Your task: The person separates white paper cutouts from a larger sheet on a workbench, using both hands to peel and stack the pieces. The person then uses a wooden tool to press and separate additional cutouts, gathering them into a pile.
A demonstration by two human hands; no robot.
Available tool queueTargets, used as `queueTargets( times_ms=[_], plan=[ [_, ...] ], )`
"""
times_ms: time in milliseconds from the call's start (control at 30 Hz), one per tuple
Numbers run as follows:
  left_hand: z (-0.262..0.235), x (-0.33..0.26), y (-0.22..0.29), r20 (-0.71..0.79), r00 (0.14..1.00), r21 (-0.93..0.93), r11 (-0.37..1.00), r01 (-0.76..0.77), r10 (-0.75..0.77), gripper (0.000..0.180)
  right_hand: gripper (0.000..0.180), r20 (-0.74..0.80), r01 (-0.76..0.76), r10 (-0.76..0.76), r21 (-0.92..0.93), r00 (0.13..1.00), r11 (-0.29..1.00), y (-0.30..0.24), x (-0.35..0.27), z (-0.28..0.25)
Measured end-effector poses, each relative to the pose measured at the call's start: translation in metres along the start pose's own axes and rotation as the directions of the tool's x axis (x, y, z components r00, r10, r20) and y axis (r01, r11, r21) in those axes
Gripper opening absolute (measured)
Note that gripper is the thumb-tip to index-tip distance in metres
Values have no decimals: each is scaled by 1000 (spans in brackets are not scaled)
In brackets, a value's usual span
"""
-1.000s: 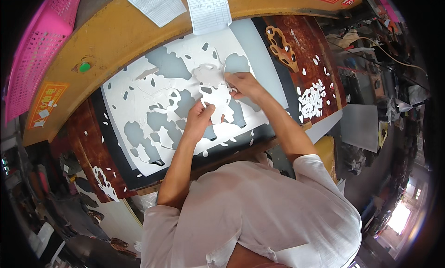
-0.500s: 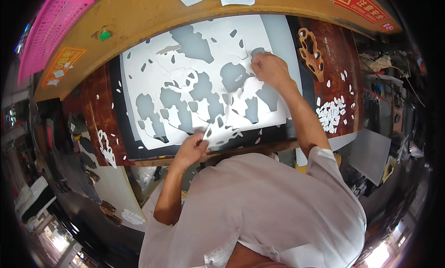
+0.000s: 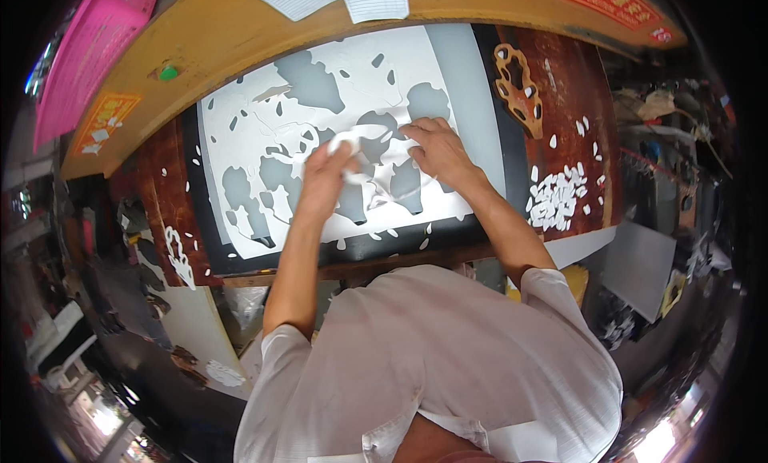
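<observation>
My left hand point(image 3: 324, 176), blurred by motion, is closed on a white cut-out piece point(image 3: 352, 137) above the middle of a white sheet point(image 3: 228, 135). The sheet lies on a grey board point(image 3: 472, 103) that shows through several large shaped holes. To the right, my right hand point(image 3: 440, 152) rests over the sheet, index finger and thumb apart, fingertips beside a hole's edge. Whether it touches the held piece I cannot make out. Loose white strips point(image 3: 380, 187) between the hands are smeared.
A brown cutting die point(image 3: 518, 87) lies right of the board, with a pile of small white scraps point(image 3: 558, 197) nearer. A white lacy offcut point(image 3: 178, 256) lies at left. A yellow machine beam point(image 3: 216, 51) with a green button point(image 3: 168, 73) spans the far side; a pink basket point(image 3: 100, 51) stands beyond.
My left hand has moved up and away from the near edge, carrying white cut-out material. My right hand has come nearer and left, uncovering a hole at the sheet's right. The view has shifted slightly.
</observation>
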State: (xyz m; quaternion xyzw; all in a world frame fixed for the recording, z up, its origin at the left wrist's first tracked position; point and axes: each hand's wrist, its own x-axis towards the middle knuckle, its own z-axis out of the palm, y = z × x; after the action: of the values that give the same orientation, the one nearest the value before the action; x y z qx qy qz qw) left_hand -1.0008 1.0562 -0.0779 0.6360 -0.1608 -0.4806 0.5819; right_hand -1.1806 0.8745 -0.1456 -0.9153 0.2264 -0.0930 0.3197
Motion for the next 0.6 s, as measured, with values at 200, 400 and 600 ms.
queueTargets(
  times_ms=[200,400,600],
  plan=[
    [-25,-42,0,12,1000,19,999,-25,25,23,36,-84,-50,138,653,987,755,-22,10,-12],
    [-4,-55,3,-41,996,-41,996,83,-85,25,24,388,-225,-195,802,901,554,-56,12,-31],
    [-28,-72,8,119,990,44,996,73,-77,21,21,482,-313,-146,740,864,595,-89,8,-18]
  ],
)
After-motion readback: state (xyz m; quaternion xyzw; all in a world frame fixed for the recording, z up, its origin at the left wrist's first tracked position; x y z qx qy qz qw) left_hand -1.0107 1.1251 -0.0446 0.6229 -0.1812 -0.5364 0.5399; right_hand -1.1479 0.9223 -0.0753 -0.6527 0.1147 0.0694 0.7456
